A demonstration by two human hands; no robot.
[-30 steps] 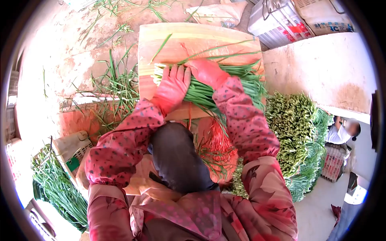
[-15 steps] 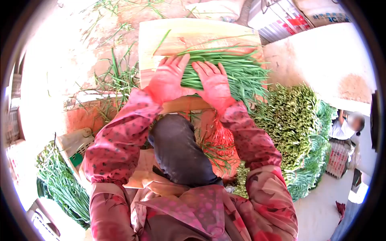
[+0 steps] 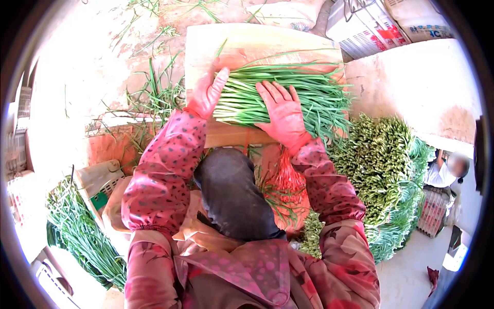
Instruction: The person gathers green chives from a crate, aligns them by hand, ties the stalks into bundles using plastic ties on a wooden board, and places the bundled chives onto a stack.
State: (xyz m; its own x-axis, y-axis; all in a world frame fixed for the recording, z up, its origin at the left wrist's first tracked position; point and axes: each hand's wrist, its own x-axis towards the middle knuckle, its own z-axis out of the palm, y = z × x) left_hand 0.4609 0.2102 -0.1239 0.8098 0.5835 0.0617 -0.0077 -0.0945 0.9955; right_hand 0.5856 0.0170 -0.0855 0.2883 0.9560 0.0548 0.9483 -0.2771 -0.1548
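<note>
Loose sheaf of long, slender green stalks with pale ends (image 3: 244, 98): lies crosswise on the flat, pale wooden board (image 3: 257, 41). Left hand (image 3: 207, 92): upright at the pale ends, unclamped, finger spacing blurred; we judge it evens them. Right hand (image 3: 282, 112): flat on top, fingers slightly apart, apparently steadying the stalks. Nearby, we list thin bright-red strands (image 3: 286, 177) and a tall green stack, pale ends outward (image 3: 368, 165), seemingly for alignment.

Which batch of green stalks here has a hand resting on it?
The loose bunch on the wooden board, under the right hand; the stacked pile at right and the heap at lower left have none.
</note>
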